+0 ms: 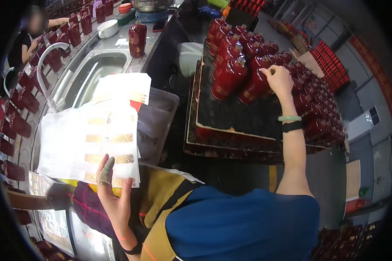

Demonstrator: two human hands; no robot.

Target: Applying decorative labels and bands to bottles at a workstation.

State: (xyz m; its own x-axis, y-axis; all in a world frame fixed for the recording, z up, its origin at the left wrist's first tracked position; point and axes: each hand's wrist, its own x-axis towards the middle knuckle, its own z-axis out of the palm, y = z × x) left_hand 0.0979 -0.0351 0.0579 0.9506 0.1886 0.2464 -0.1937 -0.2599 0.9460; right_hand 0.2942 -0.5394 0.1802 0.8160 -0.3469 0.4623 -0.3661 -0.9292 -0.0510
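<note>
Holding the right hand out over the black board, with the arm almost straight, the hand angled leftward and its back upward. Pinching thumb and forefinger narrowly at the top of a dark red bottle, upright on the board's near-left part beside many similar bottles; cannot tell whether gripping or only touching. Wearing a pale green bangle on that wrist, nearer the hand than a black band. Holding the left hand low, left of the board, with the forearm slanting up from below, the fingers spread wide and pointing upward, one with a thin cover. Overlapping the lower part of white sheets with gold labels, also left of the board; cannot tell whether pressing. Standing beyond those, farther left of the board: a sink, a white cup and a lone red bottle.
</note>
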